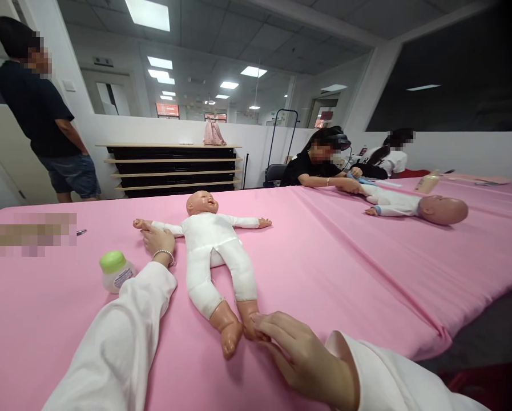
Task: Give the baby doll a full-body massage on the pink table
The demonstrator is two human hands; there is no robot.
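A baby doll (215, 245) with a white cloth body and plastic head, hands and feet lies on its back, arms spread and head away from me. My left hand (158, 241) is closed at the wrist of the doll's arm on the left; its fingertips are partly hidden. Down at the feet, my right hand (301, 351) has its fingers and thumb closed about the doll's foot on the right. Beside my left forearm stands a jar (116, 273) with a green lid and a label.
Pink cloth (324, 274) covers the table, with folds on the right. Across it, a person (311, 165) in a headset handles another doll (410, 205) near a bottle (427, 181). Another person (37, 108) stands at left. A blurred patch (28, 234) covers the table's left edge.
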